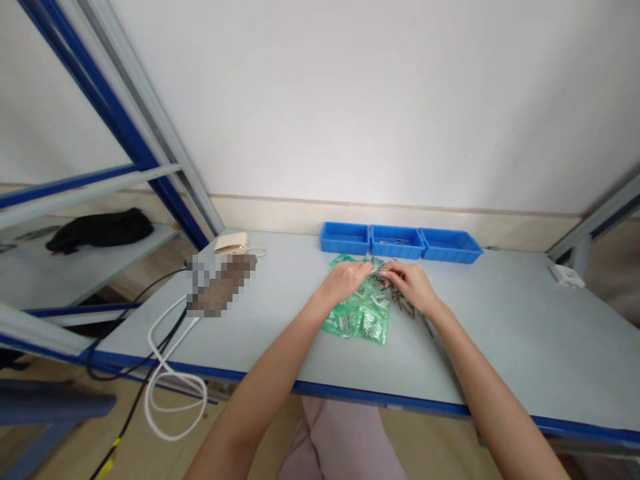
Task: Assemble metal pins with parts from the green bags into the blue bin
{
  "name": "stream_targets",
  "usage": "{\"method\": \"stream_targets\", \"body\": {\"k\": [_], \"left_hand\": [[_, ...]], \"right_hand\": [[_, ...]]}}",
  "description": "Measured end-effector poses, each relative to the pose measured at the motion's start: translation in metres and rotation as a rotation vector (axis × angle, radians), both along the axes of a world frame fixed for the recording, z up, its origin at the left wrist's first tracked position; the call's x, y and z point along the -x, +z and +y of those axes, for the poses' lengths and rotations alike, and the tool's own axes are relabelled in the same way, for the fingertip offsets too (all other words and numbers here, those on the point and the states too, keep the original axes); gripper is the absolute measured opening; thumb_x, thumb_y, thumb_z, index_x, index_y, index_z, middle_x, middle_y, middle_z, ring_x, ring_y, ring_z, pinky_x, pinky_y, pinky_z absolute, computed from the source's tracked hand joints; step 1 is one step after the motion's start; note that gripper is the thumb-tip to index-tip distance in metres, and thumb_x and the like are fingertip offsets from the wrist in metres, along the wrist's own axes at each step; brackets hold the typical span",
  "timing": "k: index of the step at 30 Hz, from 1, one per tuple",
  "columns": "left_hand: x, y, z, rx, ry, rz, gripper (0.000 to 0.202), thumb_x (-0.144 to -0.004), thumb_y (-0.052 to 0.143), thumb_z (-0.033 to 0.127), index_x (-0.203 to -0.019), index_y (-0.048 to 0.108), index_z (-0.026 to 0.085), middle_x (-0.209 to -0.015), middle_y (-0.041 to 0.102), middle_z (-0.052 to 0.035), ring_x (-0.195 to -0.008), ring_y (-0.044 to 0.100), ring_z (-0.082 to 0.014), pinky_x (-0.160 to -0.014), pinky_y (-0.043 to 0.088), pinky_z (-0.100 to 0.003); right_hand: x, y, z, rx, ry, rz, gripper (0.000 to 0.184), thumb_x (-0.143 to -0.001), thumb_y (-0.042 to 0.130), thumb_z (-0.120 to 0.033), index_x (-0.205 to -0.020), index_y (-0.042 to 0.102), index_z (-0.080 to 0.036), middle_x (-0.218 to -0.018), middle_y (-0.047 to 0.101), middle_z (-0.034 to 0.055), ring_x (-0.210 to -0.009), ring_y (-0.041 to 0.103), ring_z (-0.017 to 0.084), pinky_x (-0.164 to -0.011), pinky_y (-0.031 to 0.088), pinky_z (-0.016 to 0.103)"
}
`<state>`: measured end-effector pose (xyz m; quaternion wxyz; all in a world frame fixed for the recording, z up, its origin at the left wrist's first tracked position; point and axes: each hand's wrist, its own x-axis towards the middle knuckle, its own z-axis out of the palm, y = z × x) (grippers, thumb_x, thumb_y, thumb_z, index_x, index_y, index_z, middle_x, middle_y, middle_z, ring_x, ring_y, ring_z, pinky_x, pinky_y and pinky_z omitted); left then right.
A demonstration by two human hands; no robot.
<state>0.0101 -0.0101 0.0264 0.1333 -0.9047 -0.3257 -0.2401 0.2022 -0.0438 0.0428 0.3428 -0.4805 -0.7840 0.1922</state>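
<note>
The left hand (344,281) and right hand (411,288) meet over green plastic packets (363,313) and loose metal pins (407,300) spread within easy reach on the tabletop (500,333), their fingers (367,269) pinched narrow, any held piece too small to tell, with blue plastic trays (345,239) lined up just behind.

Own body as observed: slender bare left forearm (250,407) and right forearm (493,393), narrowing at the wrists to a bare left hand (345,280) and right hand (413,287), with a pale pink cloth garment (340,443) over the lap, softly creased, its exact cut not determinable.
</note>
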Motion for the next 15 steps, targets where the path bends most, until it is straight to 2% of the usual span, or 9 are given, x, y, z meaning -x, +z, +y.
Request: {"method": "stream_targets", "body": {"k": [8, 10, 13, 15], "left_hand": [[-0.0015, -0.001, -0.0016, -0.058, -0.041, 0.044, 0.028, -0.098, 0.031, 0.03, -0.089, 0.054, 0.015, -0.072, 0.062, -0.0031, -0.069, 0.063, -0.0158, -0.06, 0.043, -0.024], [-0.0016, -0.0014, -0.0017, -0.054, -0.051, 0.066, 0.026, -0.098, 0.033, 0.028, -0.088, 0.054, 0.015, -0.073, 0.062, -0.0029, -0.07, 0.063, -0.0155, -0.061, 0.043, -0.024], [-0.002, -0.0013, -0.0016, -0.034, -0.039, 0.07, 0.029, -0.098, 0.031, 0.028, -0.085, 0.054, 0.015, -0.073, 0.062, -0.0034, -0.07, 0.062, -0.0153, -0.061, 0.043, -0.024], [-0.0025, -0.0012, -0.0016, -0.032, -0.028, 0.069, 0.032, -0.099, 0.029, 0.028, -0.083, 0.053, 0.015, -0.07, 0.061, -0.0033, -0.068, 0.062, -0.0154, -0.06, 0.043, -0.024]], "right_hand": [[0.0015, -0.0022, 0.0006, 0.068, 0.029, 0.027, 0.05, -0.094, 0.03, -0.045, -0.061, 0.058, -0.021, -0.054, 0.061, 0.0006, -0.054, 0.054, 0.015, -0.059, 0.039, 0.027], [0.0015, -0.0032, 0.0011, 0.06, 0.019, 0.041, 0.047, -0.093, 0.034, -0.047, -0.065, 0.062, -0.021, -0.057, 0.063, 0.0012, -0.055, 0.056, 0.015, -0.059, 0.04, 0.027], [0.0009, -0.003, 0.0011, 0.074, 0.011, 0.098, 0.033, -0.087, 0.047, -0.048, -0.086, 0.065, -0.021, -0.066, 0.067, 0.0011, -0.057, 0.057, 0.016, -0.057, 0.042, 0.026], [0.0002, -0.0026, 0.0012, 0.093, 0.002, 0.139, 0.031, -0.083, 0.053, -0.049, -0.089, 0.065, -0.02, -0.066, 0.068, 0.0007, -0.056, 0.058, 0.016, -0.057, 0.043, 0.026]]}}
